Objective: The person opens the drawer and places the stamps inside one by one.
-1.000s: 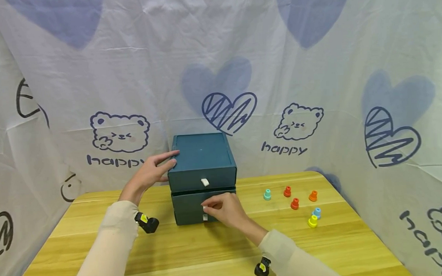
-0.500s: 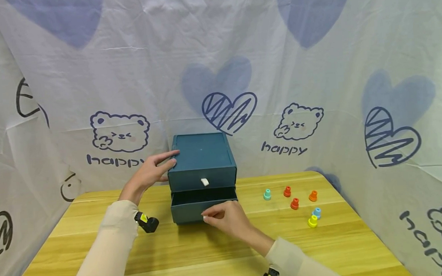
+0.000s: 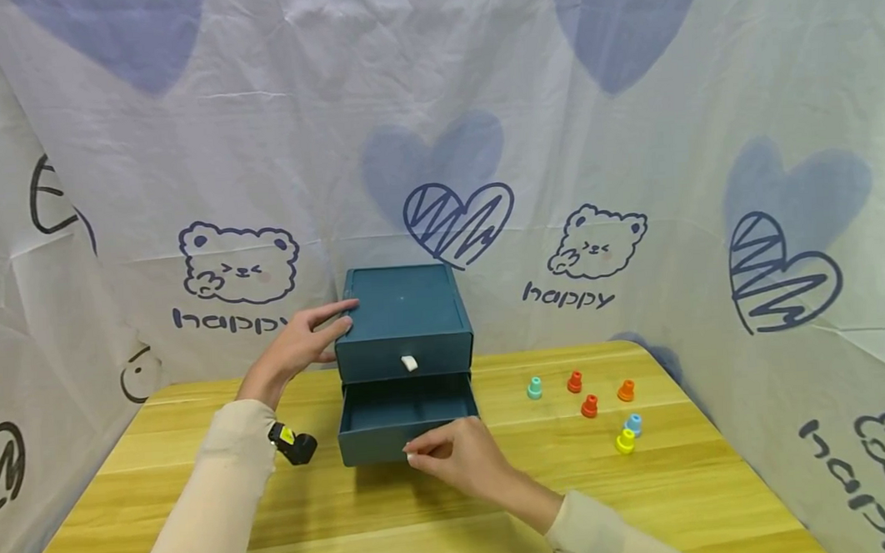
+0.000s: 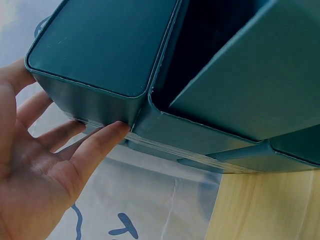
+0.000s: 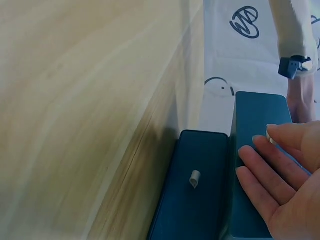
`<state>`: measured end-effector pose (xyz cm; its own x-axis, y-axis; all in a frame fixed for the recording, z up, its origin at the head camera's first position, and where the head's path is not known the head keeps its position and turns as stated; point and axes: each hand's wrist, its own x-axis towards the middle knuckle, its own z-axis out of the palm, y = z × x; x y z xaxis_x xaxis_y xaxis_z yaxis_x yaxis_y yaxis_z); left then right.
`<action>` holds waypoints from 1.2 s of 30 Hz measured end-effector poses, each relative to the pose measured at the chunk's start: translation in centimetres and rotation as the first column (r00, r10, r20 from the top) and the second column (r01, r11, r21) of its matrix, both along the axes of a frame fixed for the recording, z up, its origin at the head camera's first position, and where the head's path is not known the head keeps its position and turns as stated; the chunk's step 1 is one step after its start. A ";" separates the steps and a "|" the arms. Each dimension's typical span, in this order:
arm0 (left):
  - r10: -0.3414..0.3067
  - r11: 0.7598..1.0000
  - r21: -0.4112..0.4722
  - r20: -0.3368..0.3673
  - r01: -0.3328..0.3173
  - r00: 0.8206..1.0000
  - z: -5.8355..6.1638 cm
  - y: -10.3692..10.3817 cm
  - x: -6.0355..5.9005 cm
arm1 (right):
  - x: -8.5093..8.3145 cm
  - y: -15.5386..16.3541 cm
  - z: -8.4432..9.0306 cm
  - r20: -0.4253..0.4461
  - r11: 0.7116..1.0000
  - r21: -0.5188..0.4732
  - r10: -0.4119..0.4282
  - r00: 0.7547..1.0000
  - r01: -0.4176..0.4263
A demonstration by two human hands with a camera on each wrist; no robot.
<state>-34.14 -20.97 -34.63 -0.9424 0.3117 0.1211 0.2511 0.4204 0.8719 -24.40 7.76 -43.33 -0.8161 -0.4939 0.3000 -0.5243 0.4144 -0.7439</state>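
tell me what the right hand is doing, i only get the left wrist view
Observer: The right hand pinches the white handle of the lower drawer, between thumb and finger.
Operator: anything loose nearby
Observer: Six small coloured pegs stand on the table, to the right of the drawer unit.
Operator: which one is closest to the unit
Observer: The turquoise peg; in the head view it stands nearest the unit's right side.
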 end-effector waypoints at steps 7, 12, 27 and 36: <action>0.009 1.000 -0.005 -0.003 -0.009 1.000 0.0 0.1 0.0 | 1.5 0.6 0.2 0.026 0.998 0.000 0.056 0.998 -0.056; 0.005 1.000 -0.006 -0.007 -0.005 1.000 0.0 0.1 0.0 | 2.5 1.0 0.1 0.034 0.997 -0.007 0.081 0.996 -0.080; -0.001 1.000 0.002 -0.008 0.001 1.000 0.0 0.1 0.1 | 3.4 1.0 -0.3 0.032 0.997 -0.016 0.070 0.997 -0.070; 0.001 1.000 0.004 -0.015 -0.001 1.000 0.0 0.1 0.1 | 3.7 1.0 -0.6 -0.014 0.996 -0.015 0.089 0.996 -0.089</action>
